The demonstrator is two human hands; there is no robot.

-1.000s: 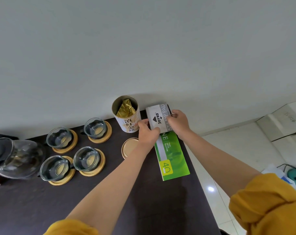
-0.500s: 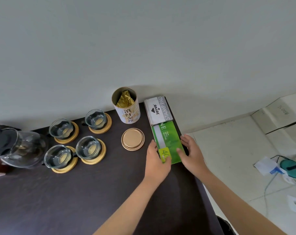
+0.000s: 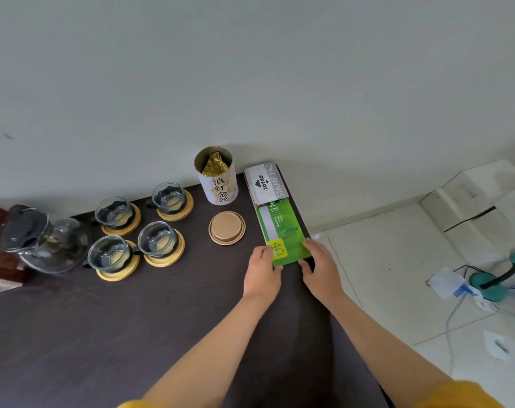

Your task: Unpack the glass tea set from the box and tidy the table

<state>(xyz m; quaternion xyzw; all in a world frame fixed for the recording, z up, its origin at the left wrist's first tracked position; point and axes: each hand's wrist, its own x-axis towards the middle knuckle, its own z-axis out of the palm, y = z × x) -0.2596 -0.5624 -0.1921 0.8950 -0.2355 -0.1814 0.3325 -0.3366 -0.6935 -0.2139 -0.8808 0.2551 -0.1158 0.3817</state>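
Observation:
A green booklet (image 3: 282, 228) lies along the right edge of the dark table (image 3: 103, 334). My left hand (image 3: 262, 275) grips its near-left corner and my right hand (image 3: 321, 269) its near-right corner. A grey stamp pad box (image 3: 266, 184) rests on the booklet's far end. Several glass cups (image 3: 159, 241) stand on wooden coasters at the left, beside a glass teapot (image 3: 41, 237) with a dark lid.
An open tea tin (image 3: 218, 178) with a gold bag inside stands near the wall, its gold lid (image 3: 227, 228) lying flat in front. On the white floor to the right are a cardboard box (image 3: 471, 195), cables and a teal object (image 3: 492, 281).
Both hands came back from the stamp pad box, left on the booklet's far end, to the booklet's near corners. The booklet now lies closer to the wall.

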